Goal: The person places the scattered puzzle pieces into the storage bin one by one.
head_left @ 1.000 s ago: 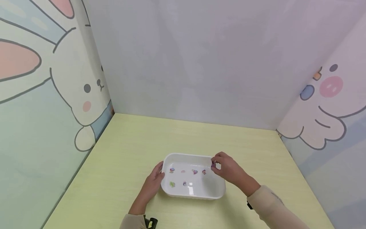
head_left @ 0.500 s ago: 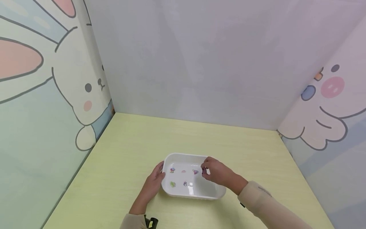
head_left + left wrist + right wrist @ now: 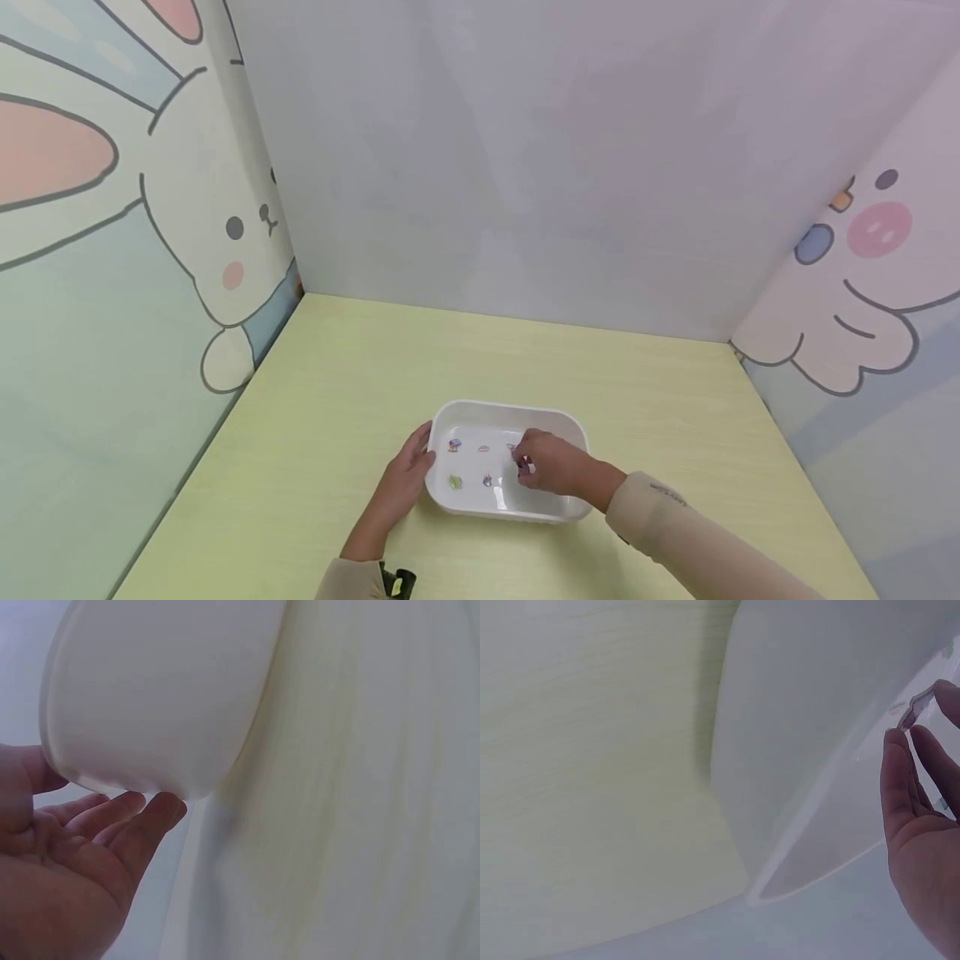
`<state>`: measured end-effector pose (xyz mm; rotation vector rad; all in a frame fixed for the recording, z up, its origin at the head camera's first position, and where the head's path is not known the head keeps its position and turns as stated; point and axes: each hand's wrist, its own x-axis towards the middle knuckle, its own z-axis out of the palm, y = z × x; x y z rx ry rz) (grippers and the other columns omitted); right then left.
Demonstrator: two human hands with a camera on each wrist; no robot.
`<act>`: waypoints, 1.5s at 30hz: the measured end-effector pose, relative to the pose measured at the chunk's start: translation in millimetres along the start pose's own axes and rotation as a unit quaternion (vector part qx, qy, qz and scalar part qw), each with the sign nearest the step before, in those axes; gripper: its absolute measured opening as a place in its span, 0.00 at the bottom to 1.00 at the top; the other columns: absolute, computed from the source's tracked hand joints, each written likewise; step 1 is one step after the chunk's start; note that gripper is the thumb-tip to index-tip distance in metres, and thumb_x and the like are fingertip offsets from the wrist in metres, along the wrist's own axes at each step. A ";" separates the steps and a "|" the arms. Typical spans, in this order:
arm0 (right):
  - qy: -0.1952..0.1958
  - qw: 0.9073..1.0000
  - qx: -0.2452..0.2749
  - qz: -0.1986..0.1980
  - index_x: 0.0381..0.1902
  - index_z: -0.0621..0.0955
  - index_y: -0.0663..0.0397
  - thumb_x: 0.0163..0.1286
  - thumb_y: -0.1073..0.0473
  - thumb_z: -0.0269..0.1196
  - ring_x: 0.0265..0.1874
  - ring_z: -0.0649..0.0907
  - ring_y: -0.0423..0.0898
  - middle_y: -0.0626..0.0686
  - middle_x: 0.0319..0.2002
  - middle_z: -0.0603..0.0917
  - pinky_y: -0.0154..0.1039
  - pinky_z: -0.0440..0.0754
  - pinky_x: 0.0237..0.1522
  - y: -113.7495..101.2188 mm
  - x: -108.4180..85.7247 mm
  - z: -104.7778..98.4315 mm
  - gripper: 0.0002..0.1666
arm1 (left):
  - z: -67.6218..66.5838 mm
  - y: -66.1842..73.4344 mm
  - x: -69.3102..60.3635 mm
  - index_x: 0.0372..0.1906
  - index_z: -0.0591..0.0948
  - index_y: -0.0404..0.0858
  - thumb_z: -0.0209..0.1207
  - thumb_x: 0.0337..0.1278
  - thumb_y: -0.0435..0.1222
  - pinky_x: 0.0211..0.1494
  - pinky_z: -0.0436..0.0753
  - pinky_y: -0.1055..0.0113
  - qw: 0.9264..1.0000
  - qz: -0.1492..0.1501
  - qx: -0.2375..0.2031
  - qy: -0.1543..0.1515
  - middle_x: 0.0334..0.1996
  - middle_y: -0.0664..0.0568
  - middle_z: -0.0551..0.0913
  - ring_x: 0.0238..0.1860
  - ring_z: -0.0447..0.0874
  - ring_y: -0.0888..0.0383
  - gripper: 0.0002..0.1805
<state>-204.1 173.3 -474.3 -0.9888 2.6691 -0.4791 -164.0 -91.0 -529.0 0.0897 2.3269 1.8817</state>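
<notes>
A white rectangular tray stands on the table. My left hand grips its left end, with the thumb at the rim and the fingertips against the outer wall in the left wrist view. Over the tray's right half, my right hand pinches a small flat purple sticker-like piece between thumb and fingertips. The right wrist view shows this thin piece edge-on. Inside the tray lie a green piece and several other small colourful pieces. One in the back row is partly hidden by my right fingers.
The pale yellow tabletop extends around the tray. A plain grey wall rises behind it. Side panels with a cartoon rabbit and another cartoon animal flank the table.
My right hand has moved left and nearer, from the tray's back right edge to over its inside, carrying the purple piece. My left hand has kept its hold on the tray.
</notes>
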 end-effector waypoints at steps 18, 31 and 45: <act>-0.031 0.999 -0.004 0.011 0.26 0.82 0.54 0.51 0.68 0.69 0.27 0.69 0.36 0.42 0.26 0.71 0.33 0.74 0.38 -4.2 1.2 24.0 0.06 | 1.0 -2.7 -1.1 0.75 0.59 0.36 0.47 0.74 0.36 0.68 0.63 0.43 1.000 0.002 -0.001 -0.003 0.70 0.40 0.64 0.67 0.63 0.38 0.28; -0.019 0.998 -0.064 -0.004 0.23 0.76 0.51 0.55 0.66 0.69 0.23 0.67 0.36 0.42 0.26 0.65 0.35 0.75 0.38 -6.2 1.0 28.8 0.11 | -1.3 -2.6 -0.3 0.74 0.59 0.36 0.46 0.74 0.35 0.68 0.62 0.43 1.000 -0.004 0.012 0.002 0.70 0.40 0.63 0.67 0.63 0.37 0.28; 0.137 0.984 -0.111 0.002 0.47 0.82 0.62 0.63 0.64 0.66 0.52 0.80 0.56 0.60 0.51 0.81 0.49 0.78 0.56 6.7 -15.9 18.5 0.14 | -12.0 -3.9 6.4 0.73 0.62 0.36 0.45 0.75 0.40 0.67 0.63 0.41 0.997 0.002 0.076 -0.004 0.69 0.41 0.66 0.65 0.68 0.39 0.27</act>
